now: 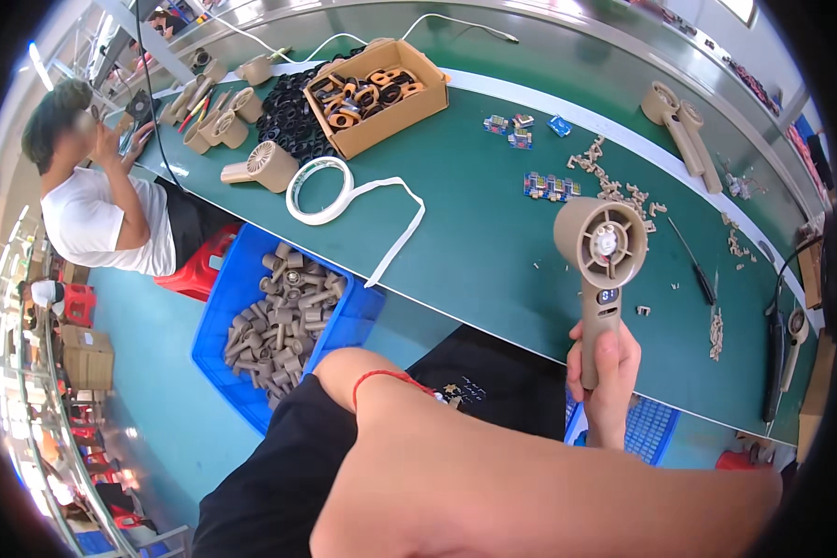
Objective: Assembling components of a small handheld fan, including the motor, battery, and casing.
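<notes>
The left hand's state cannot be told, only a bare arm [530, 465] showing below the grip, while the right hand [617, 374] closes round the handle of an upright beige fan [603, 279], fingers behind, thumb in front. Left of the grip, a blue bin [212, 348] holds many beige fan parts [284, 325]; beyond and left of it, a cardboard box [378, 136] holds black and orange rings [361, 97]; just below it, a blue basket [651, 431] shows partly, contents unclear.
</notes>
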Demonstrator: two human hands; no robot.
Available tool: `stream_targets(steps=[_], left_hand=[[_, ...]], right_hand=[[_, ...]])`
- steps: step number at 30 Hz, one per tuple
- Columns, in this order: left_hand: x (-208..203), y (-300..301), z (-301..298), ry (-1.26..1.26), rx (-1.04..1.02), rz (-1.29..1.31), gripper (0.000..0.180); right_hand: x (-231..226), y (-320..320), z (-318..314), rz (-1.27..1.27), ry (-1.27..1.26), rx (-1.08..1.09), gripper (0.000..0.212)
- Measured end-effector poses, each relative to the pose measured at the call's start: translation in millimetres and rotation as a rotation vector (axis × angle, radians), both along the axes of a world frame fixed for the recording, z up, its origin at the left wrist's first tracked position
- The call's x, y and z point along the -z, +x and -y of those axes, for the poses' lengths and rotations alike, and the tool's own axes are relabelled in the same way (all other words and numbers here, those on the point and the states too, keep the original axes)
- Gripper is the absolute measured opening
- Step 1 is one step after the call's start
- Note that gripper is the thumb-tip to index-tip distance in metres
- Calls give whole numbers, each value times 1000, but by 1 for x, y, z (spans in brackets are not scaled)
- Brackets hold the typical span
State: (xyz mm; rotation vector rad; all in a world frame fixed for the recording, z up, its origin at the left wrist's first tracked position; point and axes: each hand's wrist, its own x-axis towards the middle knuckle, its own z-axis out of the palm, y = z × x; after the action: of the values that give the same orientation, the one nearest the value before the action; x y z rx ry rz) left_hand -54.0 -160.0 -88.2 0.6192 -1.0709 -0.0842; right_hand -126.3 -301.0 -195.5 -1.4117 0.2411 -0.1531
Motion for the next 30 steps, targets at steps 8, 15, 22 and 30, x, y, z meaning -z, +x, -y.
stream_targets(steps=[8,15,22,30], left_hand=[[-10,14,2,-47,140,-60,20],[-9,-6,-5,-92,201,-96,19],[-15,-12,-1,-153,336,-123,17],[-27,-3,-3,-185,493,-92,19]], right_hand=[[-3,-7,4,29,62,56,45],[4,-2,4,76,54,11,45],[17,-28,13,28,184,259,43],[-38,-39,42,1285,70,-68,73]])
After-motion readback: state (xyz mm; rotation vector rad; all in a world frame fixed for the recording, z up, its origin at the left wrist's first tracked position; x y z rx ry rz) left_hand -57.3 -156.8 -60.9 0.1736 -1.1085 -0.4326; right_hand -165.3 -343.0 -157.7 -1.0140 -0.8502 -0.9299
